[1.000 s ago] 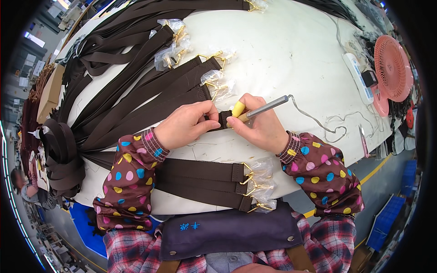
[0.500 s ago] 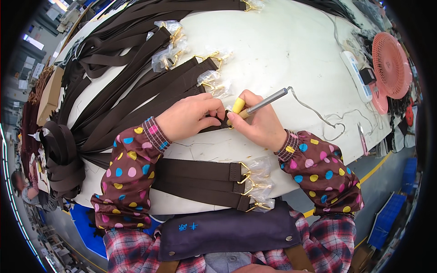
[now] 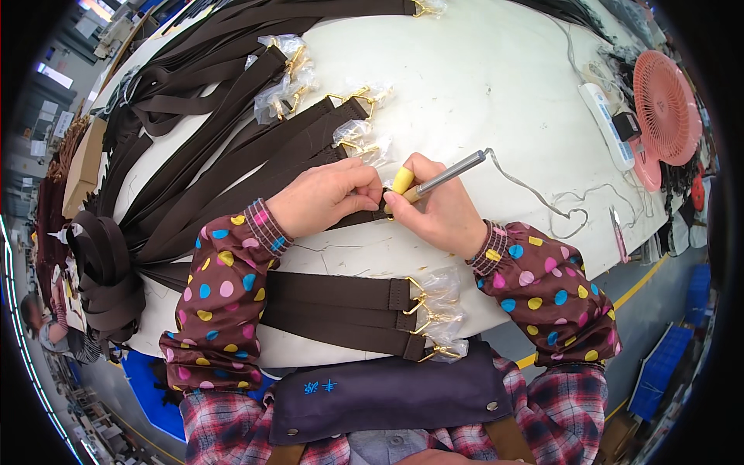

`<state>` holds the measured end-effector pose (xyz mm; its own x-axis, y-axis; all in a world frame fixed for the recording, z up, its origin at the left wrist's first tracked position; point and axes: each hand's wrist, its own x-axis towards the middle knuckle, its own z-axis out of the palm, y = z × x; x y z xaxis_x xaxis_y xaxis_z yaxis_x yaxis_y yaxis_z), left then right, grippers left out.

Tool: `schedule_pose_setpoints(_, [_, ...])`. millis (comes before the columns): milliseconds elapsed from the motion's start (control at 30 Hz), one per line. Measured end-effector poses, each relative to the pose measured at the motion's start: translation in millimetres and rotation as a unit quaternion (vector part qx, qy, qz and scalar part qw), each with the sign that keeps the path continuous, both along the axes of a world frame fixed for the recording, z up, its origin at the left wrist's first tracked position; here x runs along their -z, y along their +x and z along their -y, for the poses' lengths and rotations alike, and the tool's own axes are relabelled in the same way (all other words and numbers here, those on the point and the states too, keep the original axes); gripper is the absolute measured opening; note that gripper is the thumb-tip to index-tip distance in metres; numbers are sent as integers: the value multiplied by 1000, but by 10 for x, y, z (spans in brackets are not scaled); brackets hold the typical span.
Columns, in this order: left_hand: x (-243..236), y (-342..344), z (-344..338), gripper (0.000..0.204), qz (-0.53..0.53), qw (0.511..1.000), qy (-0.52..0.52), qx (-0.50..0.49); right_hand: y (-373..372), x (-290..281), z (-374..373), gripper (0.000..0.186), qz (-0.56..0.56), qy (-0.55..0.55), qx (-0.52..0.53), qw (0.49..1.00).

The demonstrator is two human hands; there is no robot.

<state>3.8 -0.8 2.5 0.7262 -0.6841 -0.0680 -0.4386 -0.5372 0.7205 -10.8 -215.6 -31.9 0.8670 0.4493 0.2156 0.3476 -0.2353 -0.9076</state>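
Note:
My left hand point(image 3: 325, 198) pinches the end of a dark brown strap point(image 3: 363, 216) above the table. My right hand point(image 3: 446, 213) is closed around a slim silver corded pen-shaped tool point(image 3: 456, 170), which slants down to the left with its lead leaving the upper end. A yellow finger cover point(image 3: 402, 180) sits on my right index finger. Both sets of fingertips nearly meet at the strap end; the tool's tip is hidden there. Close by, other straps end in gold metal hooks point(image 3: 350, 139) wrapped in clear plastic.
More brown straps with gold hooks point(image 3: 418, 314) lie near the table's front edge. A coiled strap bundle point(image 3: 105, 271) is at the left. At the right are a pink fan point(image 3: 665, 108), a white power strip point(image 3: 606, 126) and small snips point(image 3: 618, 235). The tool's cord point(image 3: 535, 200) crosses the white table point(image 3: 465, 85).
Both hands keep their hold at the strap end, with only a very slight shift of the fingers and tool. Nothing has been let go.

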Motion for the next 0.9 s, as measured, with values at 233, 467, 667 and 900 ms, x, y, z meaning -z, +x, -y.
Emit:
schedule_pose_setpoints(233, [31, 0, -12, 9, 14, 1000, -14, -8, -1, -19, 0, 17, 4, -9, -2, 1000])
schedule_pose_setpoints(467, [-77, -32, 6, 12, -197, 972, -8, -125, -32, -53, 1, 19, -67, 30, -1, 997])
schedule_pose_setpoints(667, [-124, -44, 23, 12, -204, 971, -8, -128, -12, -17, -14, 21, -44, 12, 4, 999])
schedule_pose_setpoints(900, [-119, -42, 15, 11, -201, 972, -8, -122, -5, -23, -23, 22, -40, -6, 4, 999])
